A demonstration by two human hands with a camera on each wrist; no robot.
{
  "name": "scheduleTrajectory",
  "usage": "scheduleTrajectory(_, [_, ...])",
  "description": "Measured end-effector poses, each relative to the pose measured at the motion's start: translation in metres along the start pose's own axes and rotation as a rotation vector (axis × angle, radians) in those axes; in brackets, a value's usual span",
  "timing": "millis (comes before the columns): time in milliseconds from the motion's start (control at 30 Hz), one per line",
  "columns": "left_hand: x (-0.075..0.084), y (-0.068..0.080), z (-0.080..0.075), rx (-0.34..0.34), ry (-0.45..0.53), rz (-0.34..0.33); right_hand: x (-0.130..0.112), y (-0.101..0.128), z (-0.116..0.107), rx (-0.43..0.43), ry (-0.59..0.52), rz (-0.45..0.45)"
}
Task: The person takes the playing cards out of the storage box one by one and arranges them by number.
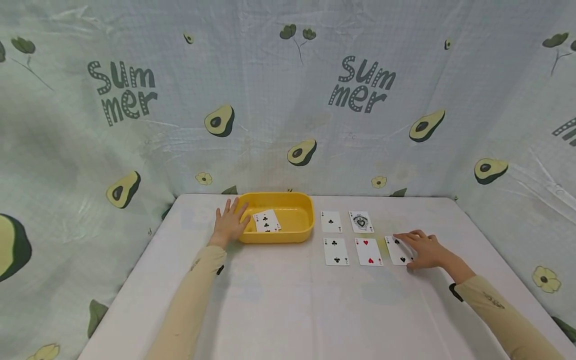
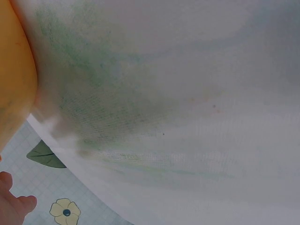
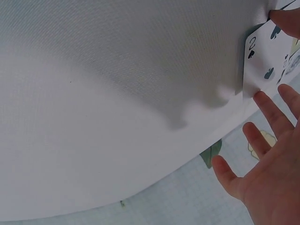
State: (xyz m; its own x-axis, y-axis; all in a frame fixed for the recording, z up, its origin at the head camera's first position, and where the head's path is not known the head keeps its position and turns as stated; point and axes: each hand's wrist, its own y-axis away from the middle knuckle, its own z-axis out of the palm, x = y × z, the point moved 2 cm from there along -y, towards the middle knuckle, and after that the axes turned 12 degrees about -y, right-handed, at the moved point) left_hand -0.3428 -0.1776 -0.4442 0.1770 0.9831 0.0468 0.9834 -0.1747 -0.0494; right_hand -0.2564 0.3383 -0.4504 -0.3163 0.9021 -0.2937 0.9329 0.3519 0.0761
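My left hand point(image 1: 230, 221) lies with straight fingers against the left end of a yellow tray point(image 1: 275, 236). One clubs card point(image 1: 266, 221) lies face up inside it. My right hand point(image 1: 423, 248) rests with spread fingers on a two of spades point(image 1: 398, 251) at the right end of the near row. In the right wrist view the thumb and a fingertip of my right hand point(image 3: 276, 183) touch that card's point(image 3: 261, 65) edges. In the left wrist view the fingertips of my left hand point(image 2: 11, 208) show beside the tray's wall point(image 2: 14, 70).
Four more cards lie face up right of the tray: a clubs card point(image 1: 330, 221), an ace of spades point(image 1: 361, 222), a two of clubs point(image 1: 336, 251) and a two of hearts point(image 1: 368, 251). White cloth covers the table point(image 1: 288, 305). An avocado-print curtain point(image 1: 288, 100) surrounds it.
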Motion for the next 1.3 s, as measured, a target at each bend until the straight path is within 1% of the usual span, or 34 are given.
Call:
scheduleTrajectory(167, [-0.001,0.0,0.002,-0.008,-0.004,-0.003,0.001,0.001,0.002,0.002,0.011,0.001])
scheduleTrajectory(533, [-0.001,-0.001,-0.001,0.007,-0.005,0.003,0.003,-0.001,0.002,-0.006,0.007,0.006])
scheduleTrajectory(767, [-0.002,-0.001,0.001,0.004,-0.002,0.01,0.002,-0.001,0.0,-0.012,0.014,-0.017])
scheduleTrajectory(1000, [-0.001,0.0,-0.001,0.003,-0.005,0.004,-0.013,-0.008,-0.005,0.038,0.008,-0.055])
scheduleTrajectory(1167, [-0.002,-0.001,0.001,-0.001,-0.011,-0.002,-0.027,-0.017,-0.007,0.087,0.018,-0.121])
scheduleTrajectory(1300, [-0.002,-0.002,0.002,0.0,-0.019,-0.002,-0.042,-0.023,-0.009,0.126,0.009,-0.178])
